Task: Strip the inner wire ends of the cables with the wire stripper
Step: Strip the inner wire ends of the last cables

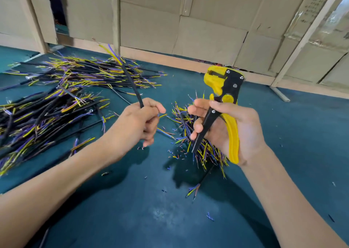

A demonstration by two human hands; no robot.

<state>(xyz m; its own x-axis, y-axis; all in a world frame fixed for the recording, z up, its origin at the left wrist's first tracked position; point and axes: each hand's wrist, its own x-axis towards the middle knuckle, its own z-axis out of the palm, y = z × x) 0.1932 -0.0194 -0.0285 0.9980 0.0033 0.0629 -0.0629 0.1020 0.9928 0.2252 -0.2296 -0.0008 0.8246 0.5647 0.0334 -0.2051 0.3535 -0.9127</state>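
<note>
My left hand (pixel 139 121) grips one black cable (pixel 131 81) that points up and away, its yellow and purple inner wires fanned out at the far tip. A short wire end also sticks out of the fist toward the right. My right hand (pixel 224 130) holds the yellow and black wire stripper (pixel 224 89) upright by its handles, jaws at the top. The stripper and the cable are apart, with a gap between my two hands.
A big heap of black cables (pixel 56 96) with yellow and purple ends covers the left of the teal table (pixel 292 125). A smaller pile of cables (pixel 204 149) lies under my right hand. Small insulation scraps (pixel 175 153) dot the middle. Cardboard panels (pixel 207 21) wall the back.
</note>
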